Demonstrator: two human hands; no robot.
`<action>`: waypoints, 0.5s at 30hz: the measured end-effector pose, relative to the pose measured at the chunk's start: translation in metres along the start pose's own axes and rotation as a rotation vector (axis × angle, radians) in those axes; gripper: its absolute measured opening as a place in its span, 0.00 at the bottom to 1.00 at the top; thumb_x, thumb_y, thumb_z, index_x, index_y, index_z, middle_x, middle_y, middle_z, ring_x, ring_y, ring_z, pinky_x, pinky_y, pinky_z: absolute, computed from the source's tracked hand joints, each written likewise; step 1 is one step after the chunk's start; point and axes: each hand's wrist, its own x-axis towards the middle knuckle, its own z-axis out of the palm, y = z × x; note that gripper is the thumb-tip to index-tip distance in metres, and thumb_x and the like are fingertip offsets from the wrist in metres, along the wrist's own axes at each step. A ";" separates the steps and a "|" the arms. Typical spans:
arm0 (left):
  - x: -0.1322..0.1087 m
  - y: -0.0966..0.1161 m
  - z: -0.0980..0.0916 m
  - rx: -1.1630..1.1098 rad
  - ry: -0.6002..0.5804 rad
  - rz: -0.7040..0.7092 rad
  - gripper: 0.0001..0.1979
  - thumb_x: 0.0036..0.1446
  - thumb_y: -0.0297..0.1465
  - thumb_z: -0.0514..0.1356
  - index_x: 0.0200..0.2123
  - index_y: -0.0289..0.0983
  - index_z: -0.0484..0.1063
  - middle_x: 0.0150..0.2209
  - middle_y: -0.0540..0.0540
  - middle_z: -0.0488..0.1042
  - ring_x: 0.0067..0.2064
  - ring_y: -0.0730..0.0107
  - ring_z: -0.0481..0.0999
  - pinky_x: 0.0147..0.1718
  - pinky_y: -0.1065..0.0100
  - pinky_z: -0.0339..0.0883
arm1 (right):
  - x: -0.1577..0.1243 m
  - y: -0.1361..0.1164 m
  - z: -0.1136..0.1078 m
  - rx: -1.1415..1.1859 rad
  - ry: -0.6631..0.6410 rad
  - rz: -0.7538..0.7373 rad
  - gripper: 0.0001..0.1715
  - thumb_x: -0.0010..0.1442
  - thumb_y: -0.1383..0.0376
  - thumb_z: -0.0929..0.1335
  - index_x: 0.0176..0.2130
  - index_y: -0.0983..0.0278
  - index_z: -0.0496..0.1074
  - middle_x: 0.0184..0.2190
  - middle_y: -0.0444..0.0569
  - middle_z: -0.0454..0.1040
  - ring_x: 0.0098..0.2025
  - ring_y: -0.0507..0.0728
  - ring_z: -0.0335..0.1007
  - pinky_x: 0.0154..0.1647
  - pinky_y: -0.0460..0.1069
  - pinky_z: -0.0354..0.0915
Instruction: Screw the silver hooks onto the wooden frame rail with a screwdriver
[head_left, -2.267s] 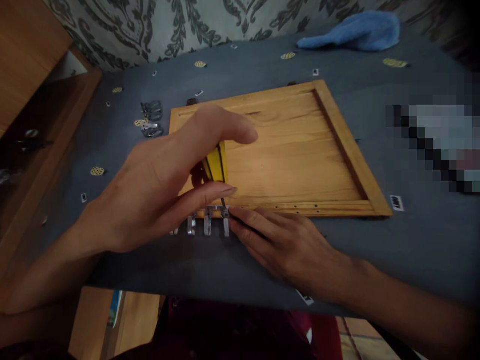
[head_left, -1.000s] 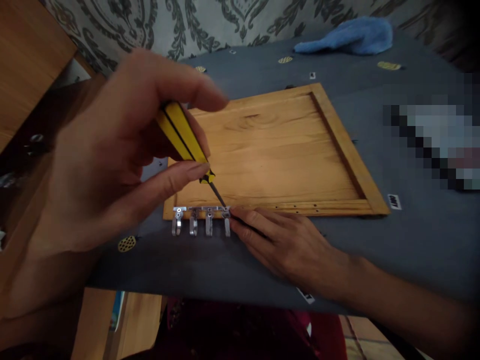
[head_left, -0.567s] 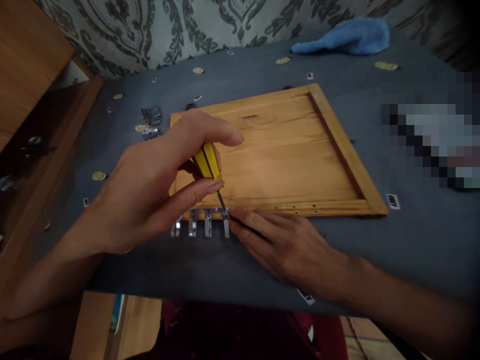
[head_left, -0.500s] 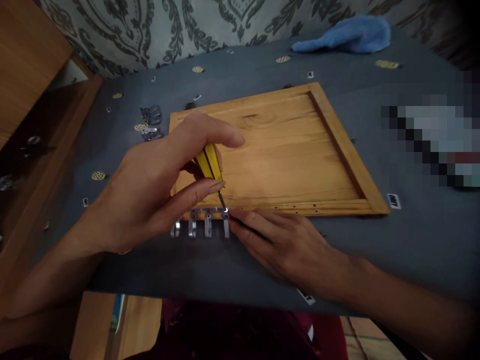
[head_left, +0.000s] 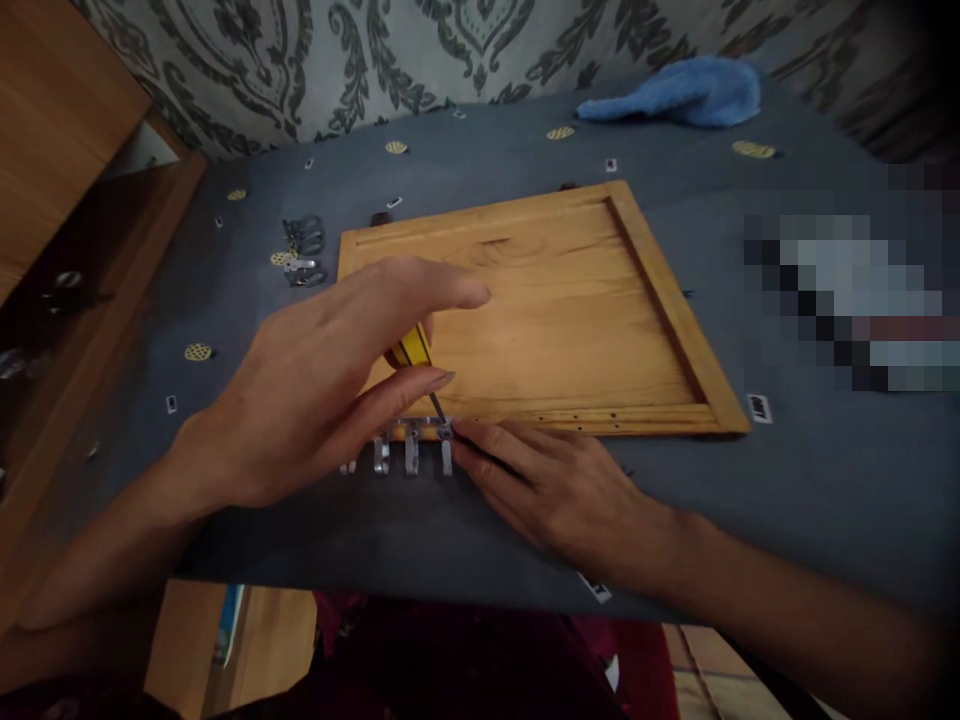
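A yellow-handled screwdriver is in my left hand, its handle between thumb and curled fingers while the index finger stretches out. The screwdriver's tip meets the rightmost of several shiny metal clips along the near edge of a framed wooden board. My right hand lies beside that clip, fingers together at the board's edge; the fingertips press by the clip and partly hide what they hold. Small dark holes show along the near rail to the right of the clips.
More metal clips lie on the grey patterned tablecloth left of the board. A blue cloth rests at the back near the patterned wall. To the right is a blurred-out object. A wooden cabinet stands at the left.
My left hand has opened slightly and sunk around the screwdriver handle, hiding more of it. The tip stays at the same clip. The whole view has shifted a little.
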 end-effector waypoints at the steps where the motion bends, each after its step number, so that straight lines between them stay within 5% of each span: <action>1: 0.000 -0.001 -0.001 -0.012 -0.011 -0.002 0.17 0.61 0.30 0.57 0.53 0.39 0.61 0.50 0.50 0.72 0.53 0.71 0.73 0.53 0.74 0.67 | -0.001 0.000 0.000 0.006 -0.009 -0.003 0.14 0.65 0.71 0.61 0.46 0.70 0.71 0.46 0.55 0.74 0.41 0.57 0.71 0.33 0.51 0.71; 9: 0.001 -0.004 -0.004 -0.008 -0.061 -0.010 0.13 0.62 0.30 0.53 0.50 0.40 0.62 0.39 0.49 0.71 0.39 0.68 0.75 0.37 0.69 0.72 | -0.002 0.001 0.000 0.001 -0.054 -0.006 0.15 0.65 0.71 0.60 0.49 0.70 0.70 0.47 0.56 0.73 0.42 0.57 0.71 0.33 0.51 0.71; 15: 0.001 -0.005 -0.004 -0.017 -0.070 -0.013 0.13 0.62 0.30 0.54 0.50 0.38 0.63 0.39 0.48 0.70 0.39 0.70 0.74 0.38 0.72 0.70 | -0.001 0.001 0.000 0.026 -0.061 0.003 0.15 0.64 0.71 0.61 0.50 0.71 0.70 0.48 0.56 0.73 0.43 0.58 0.72 0.33 0.51 0.71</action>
